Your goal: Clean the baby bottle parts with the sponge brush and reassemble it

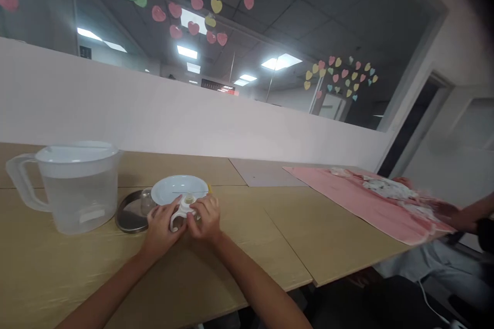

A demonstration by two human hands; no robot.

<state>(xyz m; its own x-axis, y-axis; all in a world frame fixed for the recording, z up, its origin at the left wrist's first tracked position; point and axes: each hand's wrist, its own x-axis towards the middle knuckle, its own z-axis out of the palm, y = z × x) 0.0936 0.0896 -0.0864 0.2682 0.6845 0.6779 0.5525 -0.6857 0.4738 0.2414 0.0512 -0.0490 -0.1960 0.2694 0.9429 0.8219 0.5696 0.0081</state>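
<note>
Between both hands is a small white plastic piece [186, 206] with a curved, handle-like arm and a round opening that looks yellowish inside. My left hand [162, 226] grips it from the left, near the curved arm. My right hand [206, 216] has its fingers closed on the right side of the same piece. Just behind the hands sits a white bowl [170, 186], partly covered by them. A clear glass or plastic vessel [146, 201] stands on a round metal tray [125, 222] to the left. Something small and yellow [210, 188] shows behind my right hand.
A large translucent pitcher [81, 185] with clear liquid stands at the left. On the right, a pink mat [324, 185] carries crumpled white and reddish material [389, 188]. Another person's arm [473, 216] reaches there. A white wall [193, 118] borders the wooden table [247, 252] behind.
</note>
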